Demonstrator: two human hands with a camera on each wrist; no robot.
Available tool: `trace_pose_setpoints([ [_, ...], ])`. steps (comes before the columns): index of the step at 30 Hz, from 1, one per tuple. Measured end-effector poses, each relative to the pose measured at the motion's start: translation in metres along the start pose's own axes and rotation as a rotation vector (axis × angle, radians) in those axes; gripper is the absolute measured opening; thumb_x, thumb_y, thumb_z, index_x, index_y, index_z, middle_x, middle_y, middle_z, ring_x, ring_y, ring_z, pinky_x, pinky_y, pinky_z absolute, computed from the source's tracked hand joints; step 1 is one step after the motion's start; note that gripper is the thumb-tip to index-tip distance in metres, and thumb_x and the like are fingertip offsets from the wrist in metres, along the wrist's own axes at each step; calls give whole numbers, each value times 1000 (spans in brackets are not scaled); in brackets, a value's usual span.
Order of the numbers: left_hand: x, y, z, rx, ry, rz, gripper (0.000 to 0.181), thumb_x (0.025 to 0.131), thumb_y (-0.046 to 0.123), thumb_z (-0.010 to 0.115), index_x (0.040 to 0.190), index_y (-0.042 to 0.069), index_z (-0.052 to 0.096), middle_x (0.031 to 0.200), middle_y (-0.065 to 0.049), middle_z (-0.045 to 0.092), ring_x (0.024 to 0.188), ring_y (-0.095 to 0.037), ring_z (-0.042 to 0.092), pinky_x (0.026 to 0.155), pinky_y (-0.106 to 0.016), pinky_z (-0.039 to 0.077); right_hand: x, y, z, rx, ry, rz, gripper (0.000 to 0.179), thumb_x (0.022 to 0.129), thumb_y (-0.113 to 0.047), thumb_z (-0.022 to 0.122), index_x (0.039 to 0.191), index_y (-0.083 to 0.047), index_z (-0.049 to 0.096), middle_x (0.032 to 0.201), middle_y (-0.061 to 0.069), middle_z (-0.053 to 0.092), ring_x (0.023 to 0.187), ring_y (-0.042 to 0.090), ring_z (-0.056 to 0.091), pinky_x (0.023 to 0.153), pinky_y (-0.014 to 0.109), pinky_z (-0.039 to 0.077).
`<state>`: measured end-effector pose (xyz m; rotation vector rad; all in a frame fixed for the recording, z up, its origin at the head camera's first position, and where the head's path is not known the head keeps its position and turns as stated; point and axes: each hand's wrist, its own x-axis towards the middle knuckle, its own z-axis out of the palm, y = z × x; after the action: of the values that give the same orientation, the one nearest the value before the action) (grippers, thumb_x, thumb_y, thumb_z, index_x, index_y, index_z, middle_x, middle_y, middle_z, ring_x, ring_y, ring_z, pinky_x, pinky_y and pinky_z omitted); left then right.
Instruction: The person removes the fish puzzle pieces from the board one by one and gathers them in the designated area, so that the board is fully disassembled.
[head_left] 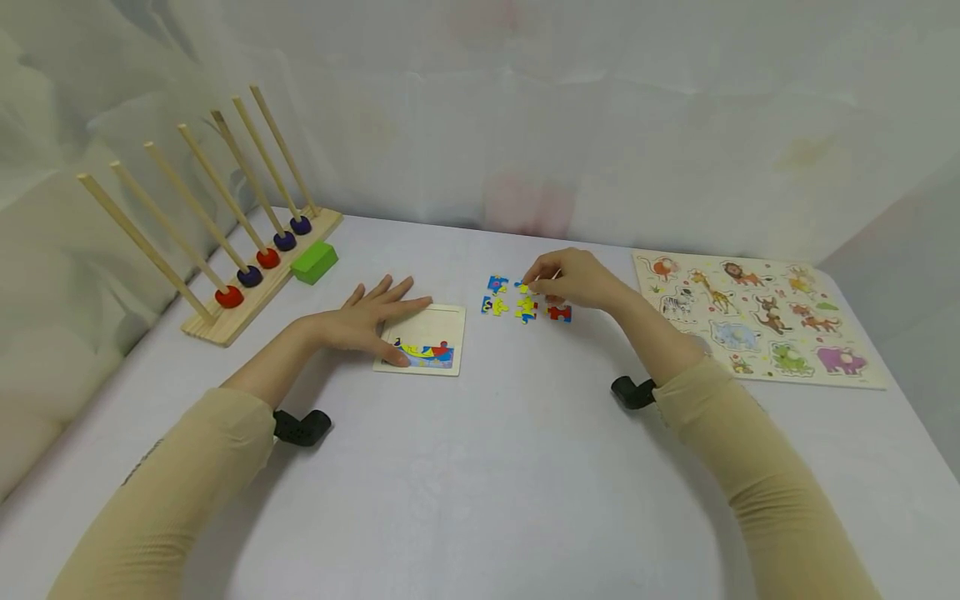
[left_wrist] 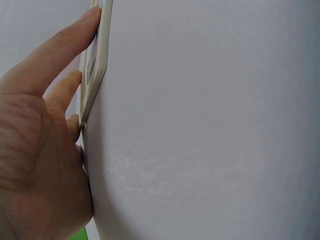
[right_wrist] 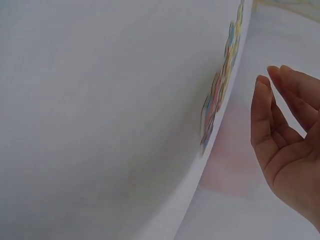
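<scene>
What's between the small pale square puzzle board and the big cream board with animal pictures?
In the head view, small colourful interlocking jigsaw pieces lie there on the white tabletop, with the person's right hand and forearm above.

Even head-view light, soft shadows, dimmer wrist views, puzzle pieces [right_wrist: 215, 97] apparently blurred

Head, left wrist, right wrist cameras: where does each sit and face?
Head: worn on head, looks forward and down at white table; left hand, right hand, beige sleeves show.
Left wrist: on that wrist, facing pale square wooden puzzle board; left hand shows.
Right wrist: on that wrist, facing colourful jigsaw pieces; right hand shows.
Head and left wrist share the board.
</scene>
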<state>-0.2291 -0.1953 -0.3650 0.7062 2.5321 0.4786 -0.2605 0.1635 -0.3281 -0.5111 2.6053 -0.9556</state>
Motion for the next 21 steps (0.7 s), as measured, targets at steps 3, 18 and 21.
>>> trace_pose_setpoints([
  [3,1,-1,0,2,-3,-6,100,76,56,75,158,32,22,169,-9,-6,154,-41,-17,118,-68,-15,3,-10,9,5,-7,-32,21,95,-23,62,112,-15,71,95,10,71,79,24,67,68,28,53],
  [18,-5,-2,-4,-58,-11,49,110,70,51,83,158,29,21,169,-11,-5,154,-40,-18,118,-69,-15,17,-60,52,45,-123,-175,20,95,-19,62,112,-14,70,100,9,72,83,26,70,73,29,55],
  [21,-5,-4,-4,-82,-14,60,112,69,46,85,159,27,22,169,-12,-5,154,-39,-18,118,-69,-16,21,-69,61,46,-154,-204,19,95,-19,62,112,-14,70,99,7,71,83,23,71,73,27,57],
])
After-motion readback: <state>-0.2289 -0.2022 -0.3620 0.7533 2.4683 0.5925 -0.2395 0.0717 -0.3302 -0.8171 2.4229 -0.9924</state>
